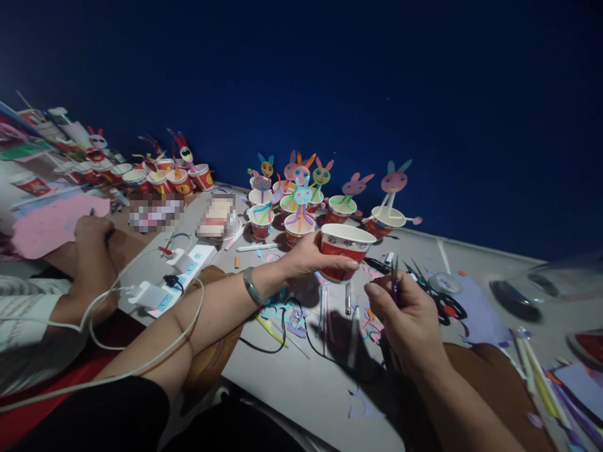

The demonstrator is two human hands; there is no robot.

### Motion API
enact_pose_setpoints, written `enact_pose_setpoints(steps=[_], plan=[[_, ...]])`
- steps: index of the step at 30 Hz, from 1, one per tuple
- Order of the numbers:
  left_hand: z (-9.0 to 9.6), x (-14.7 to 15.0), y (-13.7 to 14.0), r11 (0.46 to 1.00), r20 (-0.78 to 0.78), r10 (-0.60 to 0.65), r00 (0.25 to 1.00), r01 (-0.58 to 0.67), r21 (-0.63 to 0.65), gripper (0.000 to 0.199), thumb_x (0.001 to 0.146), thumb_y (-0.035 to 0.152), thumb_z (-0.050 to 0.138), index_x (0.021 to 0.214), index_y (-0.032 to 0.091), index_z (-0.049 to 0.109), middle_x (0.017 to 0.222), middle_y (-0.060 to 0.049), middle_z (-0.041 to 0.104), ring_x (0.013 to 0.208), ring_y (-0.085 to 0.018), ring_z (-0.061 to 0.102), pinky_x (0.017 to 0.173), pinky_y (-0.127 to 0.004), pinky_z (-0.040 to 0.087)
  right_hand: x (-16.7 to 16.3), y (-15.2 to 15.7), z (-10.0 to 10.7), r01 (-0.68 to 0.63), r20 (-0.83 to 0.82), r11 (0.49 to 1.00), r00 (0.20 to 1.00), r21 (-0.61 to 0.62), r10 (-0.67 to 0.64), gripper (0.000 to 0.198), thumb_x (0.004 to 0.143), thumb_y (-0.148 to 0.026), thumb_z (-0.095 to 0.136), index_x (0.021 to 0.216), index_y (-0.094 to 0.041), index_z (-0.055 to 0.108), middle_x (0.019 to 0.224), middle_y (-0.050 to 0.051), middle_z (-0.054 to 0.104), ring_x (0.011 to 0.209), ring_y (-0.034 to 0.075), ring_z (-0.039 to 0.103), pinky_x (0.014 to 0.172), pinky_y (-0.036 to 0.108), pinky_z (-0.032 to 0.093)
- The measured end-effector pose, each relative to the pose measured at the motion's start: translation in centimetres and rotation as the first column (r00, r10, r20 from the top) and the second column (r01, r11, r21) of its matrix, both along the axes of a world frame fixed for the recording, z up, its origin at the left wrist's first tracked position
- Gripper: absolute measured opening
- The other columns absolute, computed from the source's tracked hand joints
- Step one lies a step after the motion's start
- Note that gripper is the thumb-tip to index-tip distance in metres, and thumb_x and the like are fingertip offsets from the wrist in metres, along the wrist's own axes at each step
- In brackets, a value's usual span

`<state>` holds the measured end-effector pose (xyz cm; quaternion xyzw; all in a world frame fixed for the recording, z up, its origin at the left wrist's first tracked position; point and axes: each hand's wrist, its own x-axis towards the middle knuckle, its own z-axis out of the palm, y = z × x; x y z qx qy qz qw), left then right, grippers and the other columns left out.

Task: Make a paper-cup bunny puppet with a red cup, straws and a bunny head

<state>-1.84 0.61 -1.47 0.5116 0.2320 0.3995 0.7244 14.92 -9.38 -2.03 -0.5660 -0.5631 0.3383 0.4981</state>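
Observation:
My left hand is wrapped round a red paper cup with a white, patterned band under its rim. The cup is raised over the table, tilted slightly, its open top up. Just to the right, my right hand is closed on a slim, dark pointed tool held upright; its kind cannot be made out. The two hands are apart. Behind the held cup stand several red paper cups with paper rabbit figures on pipe-cleaner limbs rising from them.
A white power strip with chargers and trailing cables lies left of my forearm. Paper scraps, pens and black scissors are scattered about. A clear tape roll lies at right. Another person's arm and more decorated cups are at left.

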Motion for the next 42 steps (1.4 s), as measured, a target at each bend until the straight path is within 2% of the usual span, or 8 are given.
enact_pose_setpoints(steps=[6, 10, 14, 19, 25, 31, 37, 42], plan=[[-0.8, 0.2, 0.2, 0.996, -0.020, -0.084, 0.996, 0.084, -0.003, 0.064, 0.057, 0.035, 0.094, 0.112, 0.014, 0.067, 0.110, -0.012, 0.073, 0.102, -0.022, 0.068, 0.099, -0.042, 0.050, 0.0, 1.2, -0.5, 0.169, 0.023, 0.982, 0.985, 0.080, -0.171, 0.039, 0.074, -0.049, 0.081, 0.074, -0.024, 0.052, 0.069, -0.003, 0.050, 0.063, 0.013, 0.045, 0.058, 0.029, 0.041], [-1.0, 0.3, 0.1, 0.991, -0.013, -0.132, 0.991, 0.132, 0.002, 0.062, 0.059, 0.036, 0.093, 0.110, 0.013, 0.067, 0.109, -0.012, 0.073, 0.100, -0.022, 0.069, 0.098, -0.041, 0.052, 0.3, 2.0, -1.3, 0.110, -0.094, 0.994, 0.989, -0.007, -0.110, 0.046, 0.063, -0.049, 0.088, 0.086, -0.023, 0.057, 0.077, -0.001, 0.061, 0.069, 0.017, 0.058, 0.065, 0.032, 0.051], [-1.3, 0.4, -0.1, 0.991, -0.036, -0.133, 0.991, 0.132, -0.011, 0.064, 0.058, 0.037, 0.094, 0.110, 0.014, 0.066, 0.105, -0.011, 0.073, 0.095, -0.021, 0.069, 0.095, -0.041, 0.053, 0.2, 2.3, -1.6, 0.050, -0.193, 0.997, 0.979, -0.061, -0.061, 0.056, 0.052, -0.044, 0.094, 0.080, -0.024, 0.050, 0.079, -0.002, 0.061, 0.075, 0.018, 0.064, 0.072, 0.035, 0.056], [-2.1, 0.8, 0.1, 0.993, -0.071, -0.116, 0.991, 0.114, -0.027, 0.064, 0.061, 0.047, 0.091, 0.109, 0.015, 0.064, 0.102, -0.009, 0.072, 0.098, -0.021, 0.069, 0.097, -0.042, 0.052, -0.2, 2.1, -1.4, 0.018, -0.196, 0.997, 0.980, -0.069, -0.032, 0.055, 0.058, -0.043, 0.092, 0.075, -0.025, 0.042, 0.079, -0.002, 0.063, 0.080, 0.020, 0.067, 0.076, 0.036, 0.057], [-2.7, 1.6, 0.8, 0.978, 0.011, -0.142, 0.990, 0.142, -0.150, 0.069, 0.080, 0.080, 0.055, 0.105, 0.018, 0.069, 0.102, -0.012, 0.075, 0.106, -0.029, 0.070, 0.095, -0.046, 0.055, 0.0, 2.3, -2.4, 0.057, -0.257, 0.998, 0.964, -0.028, -0.063, 0.057, 0.062, -0.049, 0.089, 0.077, -0.026, 0.039, 0.088, 0.002, 0.070, 0.088, 0.024, 0.071, 0.081, 0.041, 0.059], [-2.0, 0.9, 0.9, 0.982, -0.066, -0.031, 0.997, 0.018, -0.187, 0.054, 0.079, 0.057, 0.071, 0.118, 0.019, 0.067, 0.113, -0.010, 0.073, 0.111, -0.026, 0.068, 0.097, -0.043, 0.054, 0.6, 2.5, -3.1, 0.080, -0.261, 0.995, 0.961, -0.057, -0.093, 0.054, 0.062, -0.045, 0.091, 0.078, -0.026, 0.043, 0.083, 0.000, 0.068, 0.082, 0.022, 0.070, 0.080, 0.041, 0.059], [-1.7, 0.0, 1.1, 0.997, -0.080, 0.022, 0.997, -0.016, 0.074, 0.098, 0.054, 0.022, 0.089, 0.144, 0.026, 0.048, 0.131, -0.012, 0.063, 0.124, -0.027, 0.060, 0.106, -0.044, 0.048, 0.6, 2.6, -3.1, 0.045, -0.243, 0.997, 0.968, -0.067, -0.060, 0.048, 0.064, -0.046, 0.090, 0.089, -0.024, 0.056, 0.093, 0.004, 0.072, 0.090, 0.024, 0.071, 0.091, 0.045, 0.056], [-1.5, 0.0, 0.8, 0.966, -0.117, 0.002, 0.993, 0.028, 0.258, 0.089, 0.062, 0.027, 0.085, 0.143, 0.022, 0.047, 0.144, -0.014, 0.054, 0.120, -0.027, 0.062, 0.105, -0.045, 0.049, 0.5, 2.6, -3.1, 0.038, -0.205, 0.998, 0.978, -0.049, -0.047, 0.047, 0.064, -0.047, 0.089, 0.091, -0.024, 0.059, 0.099, 0.007, 0.073, 0.094, 0.025, 0.070, 0.093, 0.046, 0.054]])
